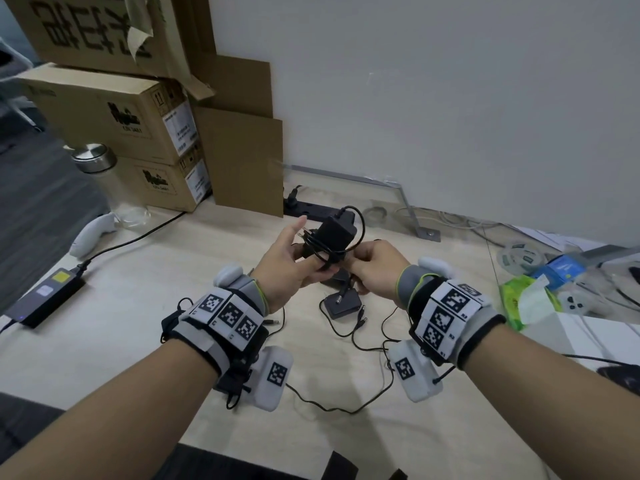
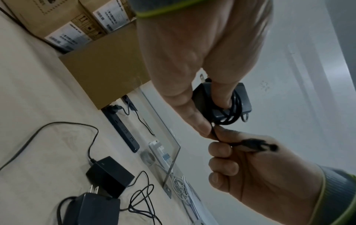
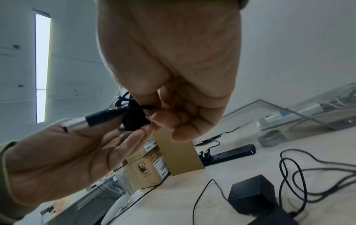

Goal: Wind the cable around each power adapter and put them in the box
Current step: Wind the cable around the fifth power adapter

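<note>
Above the table, my left hand (image 1: 298,261) (image 2: 185,60) grips a black power adapter (image 1: 335,233) (image 2: 221,97), its prongs pointing left. Several turns of thin black cable (image 1: 322,249) (image 2: 234,109) wrap round its body. My right hand (image 1: 372,266) (image 3: 173,73) pinches the cable's free end close to the adapter, and the barrel plug (image 2: 256,146) (image 3: 100,119) sticks out past the fingers. Two more black adapters (image 1: 341,301) (image 2: 109,172) (image 3: 252,193) lie on the table under my hands with loose cables (image 1: 367,336) (image 3: 300,175). Stacked cardboard boxes (image 1: 114,112) stand at the back left.
A flat cardboard sheet (image 1: 242,161) leans on the wall beside the boxes. A black power strip (image 1: 311,209) lies behind my hands. At the left are a laptop power brick (image 1: 48,299), a clear bottle (image 1: 98,171) and a white controller (image 1: 88,235). Packets and clutter (image 1: 530,292) fill the right.
</note>
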`<state>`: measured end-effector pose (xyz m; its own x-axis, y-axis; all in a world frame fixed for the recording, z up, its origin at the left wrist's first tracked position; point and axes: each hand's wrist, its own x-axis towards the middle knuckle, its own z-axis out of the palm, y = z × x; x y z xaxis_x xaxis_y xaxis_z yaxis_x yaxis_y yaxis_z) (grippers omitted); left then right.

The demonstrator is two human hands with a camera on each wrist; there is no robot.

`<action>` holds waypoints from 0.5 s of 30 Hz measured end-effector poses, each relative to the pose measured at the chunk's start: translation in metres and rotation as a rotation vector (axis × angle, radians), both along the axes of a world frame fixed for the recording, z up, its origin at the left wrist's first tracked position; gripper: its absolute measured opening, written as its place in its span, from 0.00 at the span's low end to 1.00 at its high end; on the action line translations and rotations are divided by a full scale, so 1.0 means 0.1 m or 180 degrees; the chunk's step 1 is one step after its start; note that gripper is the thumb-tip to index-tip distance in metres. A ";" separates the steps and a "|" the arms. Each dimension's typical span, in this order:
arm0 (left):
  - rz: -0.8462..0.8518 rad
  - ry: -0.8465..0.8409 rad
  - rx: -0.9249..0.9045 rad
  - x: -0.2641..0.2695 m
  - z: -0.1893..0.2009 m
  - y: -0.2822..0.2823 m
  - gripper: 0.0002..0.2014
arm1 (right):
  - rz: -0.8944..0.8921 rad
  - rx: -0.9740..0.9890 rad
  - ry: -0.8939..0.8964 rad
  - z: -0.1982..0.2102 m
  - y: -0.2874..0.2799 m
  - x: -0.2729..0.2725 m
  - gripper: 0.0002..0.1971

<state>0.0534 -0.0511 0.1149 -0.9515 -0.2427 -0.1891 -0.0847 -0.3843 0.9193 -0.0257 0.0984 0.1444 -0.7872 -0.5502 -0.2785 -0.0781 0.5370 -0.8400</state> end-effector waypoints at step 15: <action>0.0610 -0.0073 0.0229 -0.04 0.05 0.02 0.16 | -0.0033 -0.0832 0.0600 -0.06 -0.07 0.13 0.14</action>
<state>0.0497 -0.0494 0.1196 -0.8844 -0.4040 -0.2336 -0.0242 -0.4600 0.8876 -0.0132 0.0916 0.1384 -0.8174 -0.5757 0.0225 -0.2412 0.3064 -0.9208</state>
